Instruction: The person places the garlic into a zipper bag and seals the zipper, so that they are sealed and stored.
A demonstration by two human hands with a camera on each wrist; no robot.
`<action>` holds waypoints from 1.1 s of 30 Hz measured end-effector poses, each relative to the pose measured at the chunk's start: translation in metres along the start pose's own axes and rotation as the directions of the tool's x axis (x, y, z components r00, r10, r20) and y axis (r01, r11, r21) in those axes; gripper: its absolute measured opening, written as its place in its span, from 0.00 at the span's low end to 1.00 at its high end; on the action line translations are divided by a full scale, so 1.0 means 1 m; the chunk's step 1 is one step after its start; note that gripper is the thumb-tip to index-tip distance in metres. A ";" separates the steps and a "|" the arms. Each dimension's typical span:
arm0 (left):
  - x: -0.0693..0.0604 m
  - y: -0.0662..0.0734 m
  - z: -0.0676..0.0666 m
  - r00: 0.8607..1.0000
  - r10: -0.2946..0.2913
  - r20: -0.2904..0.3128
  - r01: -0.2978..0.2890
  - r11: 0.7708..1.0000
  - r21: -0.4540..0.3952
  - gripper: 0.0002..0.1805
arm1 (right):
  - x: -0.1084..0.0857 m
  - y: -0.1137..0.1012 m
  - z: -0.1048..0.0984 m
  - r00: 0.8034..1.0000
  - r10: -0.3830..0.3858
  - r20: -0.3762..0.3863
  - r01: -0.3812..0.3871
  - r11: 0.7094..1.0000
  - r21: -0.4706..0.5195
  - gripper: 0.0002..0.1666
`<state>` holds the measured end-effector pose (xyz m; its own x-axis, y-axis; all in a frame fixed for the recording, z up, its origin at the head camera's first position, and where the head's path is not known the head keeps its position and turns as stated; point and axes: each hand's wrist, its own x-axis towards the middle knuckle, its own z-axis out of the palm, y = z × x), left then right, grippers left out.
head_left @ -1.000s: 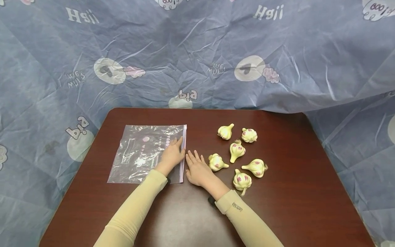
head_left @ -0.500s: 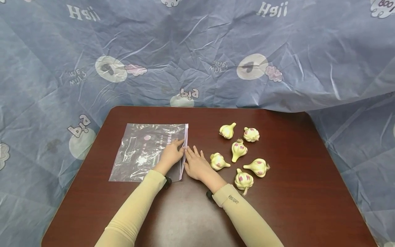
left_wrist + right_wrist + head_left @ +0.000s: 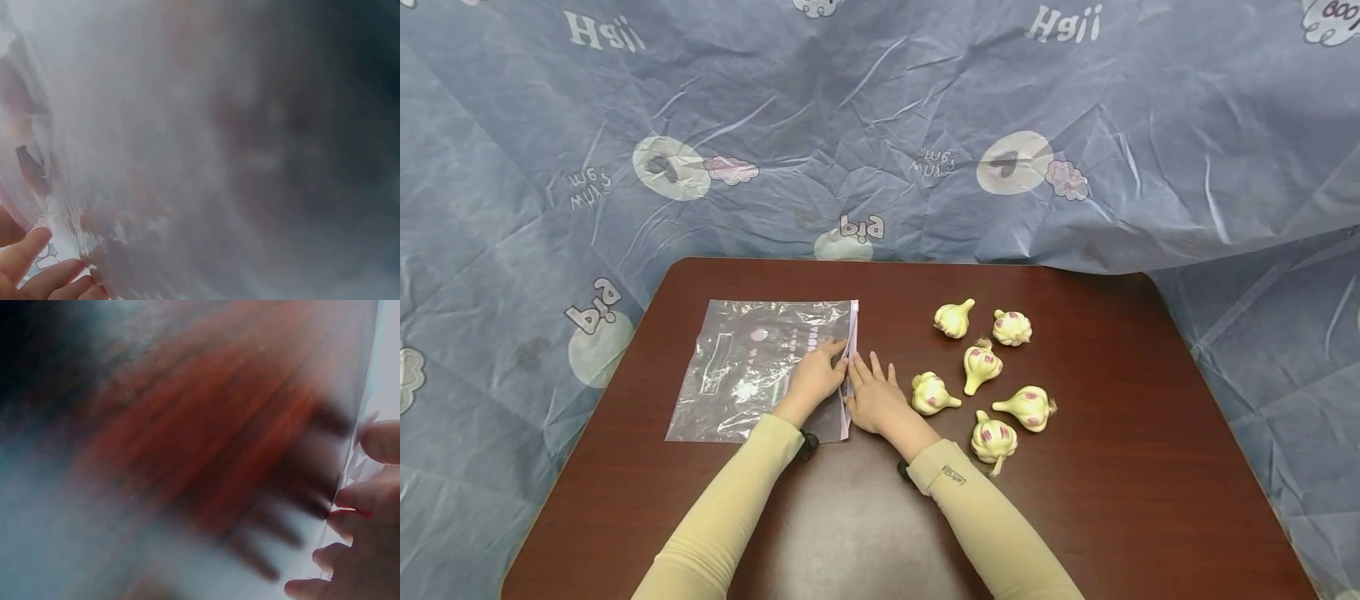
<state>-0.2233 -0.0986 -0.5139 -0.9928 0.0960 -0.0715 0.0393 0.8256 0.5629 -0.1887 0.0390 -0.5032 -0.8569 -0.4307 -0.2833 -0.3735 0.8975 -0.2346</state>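
Observation:
A clear zip bag [image 3: 730, 375] lies flat on the left half of the table, its pinkish zip edge [image 3: 853, 321] facing right. My left hand [image 3: 814, 377] lies on the bag, fingers spread, thumb and fingertips at that edge. On the other side, my right hand [image 3: 877, 406] rests palm down with fingers extended, its fingertips touching the zip edge. In the left wrist view, fingers [image 3: 53, 275] touch the plastic; fingers [image 3: 350, 512] meet the bag's edge in the right wrist view. Whether either hand pinches the plastic is hard to tell.
Several garlic bulbs lie right of my right hand, the nearest garlic bulb [image 3: 931, 394] close beside it and another garlic bulb [image 3: 994, 439] nearer the front. Behind the brown table [image 3: 1112, 500] hangs a blue patterned cloth [image 3: 880, 108].
My right hand has moved slightly left and reached the bag's zip edge, where a gap showed earlier. The left hand has stayed on the bag. The whole view has shifted a little.

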 end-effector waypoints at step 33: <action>-0.001 -0.016 -0.004 0.992 -0.047 -0.120 0.001 0.934 -0.357 0.23 | 0.012 -0.011 -0.006 0.998 -0.066 0.011 0.067 0.987 -0.148 0.42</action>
<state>-0.2230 -0.1142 -0.5200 -0.9999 -0.0102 0.0016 -0.0045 0.5728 0.8197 -0.1966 0.0244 -0.4983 -0.8262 -0.4904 -0.2772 -0.4789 0.8706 -0.1128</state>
